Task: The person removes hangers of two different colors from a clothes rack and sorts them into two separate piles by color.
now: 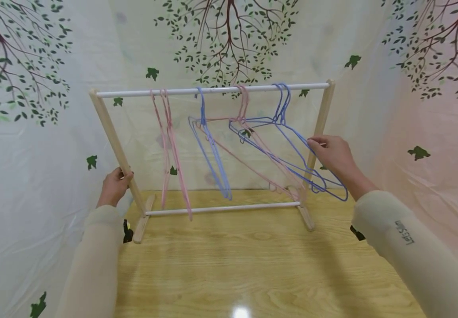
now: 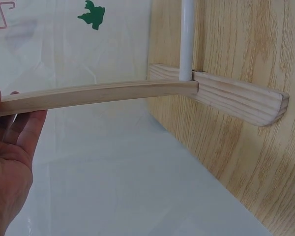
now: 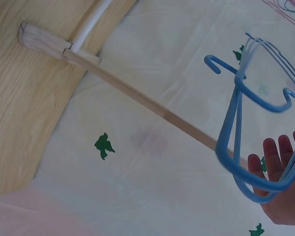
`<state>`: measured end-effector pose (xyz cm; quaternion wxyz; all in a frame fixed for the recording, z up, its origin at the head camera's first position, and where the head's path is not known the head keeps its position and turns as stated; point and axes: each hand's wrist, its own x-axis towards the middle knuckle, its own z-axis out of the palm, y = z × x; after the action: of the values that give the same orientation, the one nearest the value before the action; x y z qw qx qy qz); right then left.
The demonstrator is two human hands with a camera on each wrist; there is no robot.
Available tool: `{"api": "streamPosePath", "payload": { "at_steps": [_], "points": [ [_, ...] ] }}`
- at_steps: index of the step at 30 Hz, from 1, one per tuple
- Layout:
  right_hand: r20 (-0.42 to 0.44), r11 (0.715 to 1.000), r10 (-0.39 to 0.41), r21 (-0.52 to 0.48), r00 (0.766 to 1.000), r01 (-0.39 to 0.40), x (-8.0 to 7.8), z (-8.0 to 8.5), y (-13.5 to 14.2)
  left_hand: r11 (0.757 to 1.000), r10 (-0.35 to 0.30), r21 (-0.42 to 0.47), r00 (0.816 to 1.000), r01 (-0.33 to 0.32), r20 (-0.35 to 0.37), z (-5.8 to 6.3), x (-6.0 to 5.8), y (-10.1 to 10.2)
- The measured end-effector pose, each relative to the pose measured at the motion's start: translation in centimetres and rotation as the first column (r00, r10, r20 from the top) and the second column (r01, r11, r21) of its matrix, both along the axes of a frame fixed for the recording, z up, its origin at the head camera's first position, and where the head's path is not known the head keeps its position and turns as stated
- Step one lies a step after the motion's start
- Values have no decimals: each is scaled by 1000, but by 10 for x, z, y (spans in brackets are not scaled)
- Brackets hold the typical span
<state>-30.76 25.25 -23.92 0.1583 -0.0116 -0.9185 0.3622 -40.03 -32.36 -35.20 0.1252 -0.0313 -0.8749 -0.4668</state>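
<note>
My left hand (image 1: 114, 187) grips the left wooden post (image 1: 111, 132) of a small clothes rack. In the left wrist view the fingers lie behind the post and the thumb in front. At the right side, my right hand (image 1: 334, 154) pinches the upper arm of a blue hanger (image 1: 298, 132). The right wrist view shows its fingers (image 3: 273, 157) behind the blue loops; the thumb is out of that view. Blue hangers hang by their hooks at the right of the white top rail (image 1: 221, 90). Pink hangers (image 1: 249, 101), light blue hangers (image 1: 213, 154) and more pink hangers (image 1: 169, 145) hang to their left.
The rack stands on a wood-grain tabletop (image 1: 229, 265). A white lower bar (image 1: 221, 209) joins its wooden feet (image 1: 140, 227). Behind it hangs a pale cloth (image 1: 105, 53) printed with branches and leaves. The right wooden post (image 1: 324, 110) stands behind the blue hangers.
</note>
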Motion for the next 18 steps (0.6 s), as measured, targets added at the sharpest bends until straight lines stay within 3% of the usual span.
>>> {"api": "streamPosePath", "payload": {
  "at_steps": [12, 18],
  "points": [
    [50, 992, -12, -127, 999, 19, -1, 2, 1, 1000, -4, 26, 1000, 4, 14, 1, 0, 1],
    [25, 990, -36, -134, 999, 39, -1, 2, 2, 999, 4, 37, 1000, -5, 24, 0, 0, 1]
  ]
}}
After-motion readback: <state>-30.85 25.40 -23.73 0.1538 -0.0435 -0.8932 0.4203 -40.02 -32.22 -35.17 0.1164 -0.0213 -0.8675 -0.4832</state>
